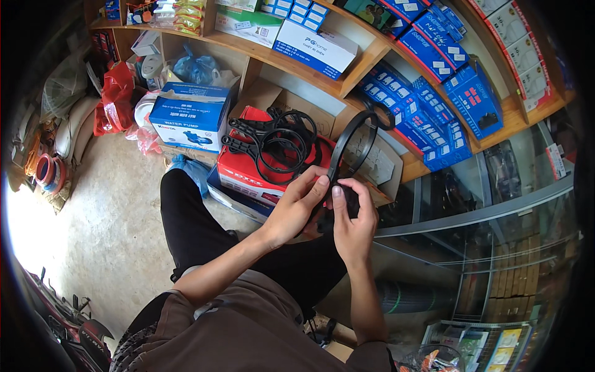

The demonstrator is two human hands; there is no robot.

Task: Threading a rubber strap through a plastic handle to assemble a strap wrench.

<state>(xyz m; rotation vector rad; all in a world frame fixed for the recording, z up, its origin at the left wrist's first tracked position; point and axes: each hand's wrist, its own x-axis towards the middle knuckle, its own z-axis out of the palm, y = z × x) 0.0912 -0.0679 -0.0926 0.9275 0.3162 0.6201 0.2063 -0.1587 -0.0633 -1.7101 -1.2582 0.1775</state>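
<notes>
Both hands are raised in front of my body around a black plastic ring wrench [338, 155], its hoop standing up and tilted to the right. My left hand [297, 208] pinches the lower part of the hoop between thumb and fingers. Close beside it, my right hand [354, 217] is closed on the same wrench, thumb against its base. The wrench's lower end is mostly hidden by my fingers. Just beyond my left hand, several similar black ring wrenches [251, 149] with slotted handles lie piled on a red box [238, 170].
A blue and white pump box [189, 118] stands left of the pile. Wooden shelves [365, 65] with blue boxes [412, 115] run along the far side. A glass display case [483, 217] is at right. Red bags [114, 102] and part of a motorbike [77, 332] are at left.
</notes>
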